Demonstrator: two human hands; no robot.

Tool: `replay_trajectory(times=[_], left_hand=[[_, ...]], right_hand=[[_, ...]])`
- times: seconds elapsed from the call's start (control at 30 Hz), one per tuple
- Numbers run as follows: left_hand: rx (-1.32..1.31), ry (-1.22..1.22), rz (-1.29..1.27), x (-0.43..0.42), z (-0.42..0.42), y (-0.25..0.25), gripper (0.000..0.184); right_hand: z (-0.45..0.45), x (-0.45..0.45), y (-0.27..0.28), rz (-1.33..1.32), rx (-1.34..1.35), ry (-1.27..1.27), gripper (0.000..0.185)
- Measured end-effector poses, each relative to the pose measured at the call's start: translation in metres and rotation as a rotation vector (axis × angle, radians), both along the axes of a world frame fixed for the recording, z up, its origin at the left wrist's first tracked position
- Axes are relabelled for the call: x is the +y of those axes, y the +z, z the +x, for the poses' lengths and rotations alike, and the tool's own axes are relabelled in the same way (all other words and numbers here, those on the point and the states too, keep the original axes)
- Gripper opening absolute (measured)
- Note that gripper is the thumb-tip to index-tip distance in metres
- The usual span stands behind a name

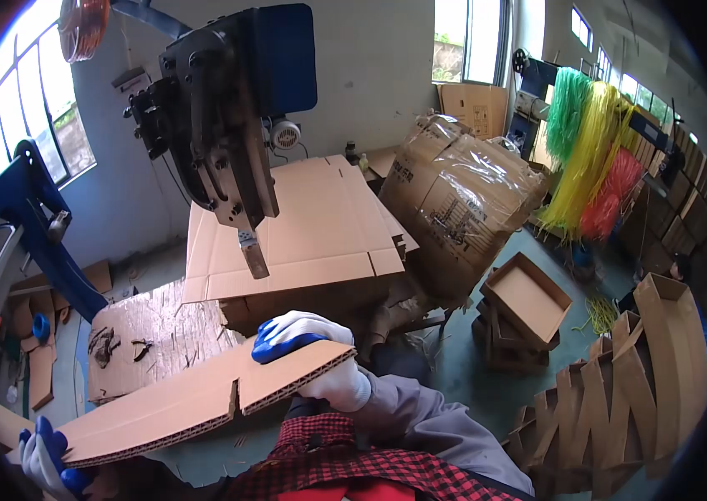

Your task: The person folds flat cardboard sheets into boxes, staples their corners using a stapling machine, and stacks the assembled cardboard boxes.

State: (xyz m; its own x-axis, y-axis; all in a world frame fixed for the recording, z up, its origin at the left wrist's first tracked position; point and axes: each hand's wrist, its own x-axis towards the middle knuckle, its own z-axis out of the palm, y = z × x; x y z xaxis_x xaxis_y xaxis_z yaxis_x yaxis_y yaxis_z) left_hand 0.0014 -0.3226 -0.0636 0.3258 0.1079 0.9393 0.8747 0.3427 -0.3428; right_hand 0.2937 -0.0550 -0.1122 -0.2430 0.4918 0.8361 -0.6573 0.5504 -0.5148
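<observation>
Pale wall (370, 58) stands behind a black stitching-type machine head (224, 134) with a blue plate. Below the head lies a stack of flat tan cardboard blanks (295, 225). Nearer the person, a slotted tan corrugated cardboard sheet (161, 397) extends diagonally across the front of a worn wooden surface (166, 338). Left hand (46, 457), in a white-and-blue glove, is closed around its far-left end; right hand (303, 336), similarly gloved, clasps the opposite end.
</observation>
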Motion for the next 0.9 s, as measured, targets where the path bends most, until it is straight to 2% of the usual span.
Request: replay_trajectory(times=[0.03, 0.1, 0.17, 0.2, 0.27, 0.3, 0.33, 0.4, 0.5, 0.53, 0.6, 0.77, 0.9], left_hand=[[-0.003, -0.001, 0.007, 0.011, 0.007, -0.001, 0.053], [-0.123, -0.13, -0.155, 0.038, 0.026, 0.007, 0.065], [-0.239, -0.223, -0.277, 0.073, 0.049, 0.025, 0.076], [-0.336, -0.129, -0.363, 0.086, 0.064, 0.028, 0.078], [-0.284, -0.236, -0.517, 0.111, 0.063, 0.021, 0.078], [-0.354, -0.306, -0.636, 0.117, 0.069, 0.018, 0.074], [-0.323, -0.358, -0.716, 0.128, 0.074, 0.019, 0.072], [-0.286, -0.431, -0.794, 0.15, 0.083, 0.013, 0.067], [-0.263, -0.521, -0.86, 0.174, 0.1, -0.002, 0.057], [-0.304, -0.487, -0.849, 0.177, 0.105, -0.009, 0.057], [-0.313, -0.51, -0.873, 0.184, 0.111, -0.019, 0.055], [-0.374, -0.413, -0.779, 0.185, 0.11, -0.032, 0.052], [-0.398, -0.427, -0.919, 0.183, 0.101, -0.038, 0.048]], right_hand=[[0.005, 0.001, -0.003, -0.032, -0.022, -0.027, 0.032], [0.014, 0.002, -0.007, -0.1, -0.067, -0.076, 0.035], [0.031, 0.001, -0.01, -0.379, -0.085, -0.117, 0.034], [0.04, 0.001, -0.012, -0.38, -0.089, -0.114, 0.034], [0.06, 0.005, -0.016, -0.506, -0.2, -0.344, 0.035], [0.066, 0.0, -0.014, -0.678, -0.241, -0.376, 0.038], [0.068, 0.005, -0.024, -0.647, -0.156, -0.379, 0.036], [0.076, 0.007, -0.037, -0.614, -0.232, -0.44, 0.036], [0.074, 0.0, -0.049, -0.636, -0.197, -0.378, 0.034], [0.074, 0.0, -0.059, -0.629, -0.234, -0.34, 0.034], [0.075, 0.004, -0.078, -0.587, -0.264, -0.486, 0.033], [0.07, 0.013, -0.088, -0.587, -0.209, -0.426, 0.035], [0.073, 0.012, -0.099, -0.591, -0.199, -0.398, 0.033]])
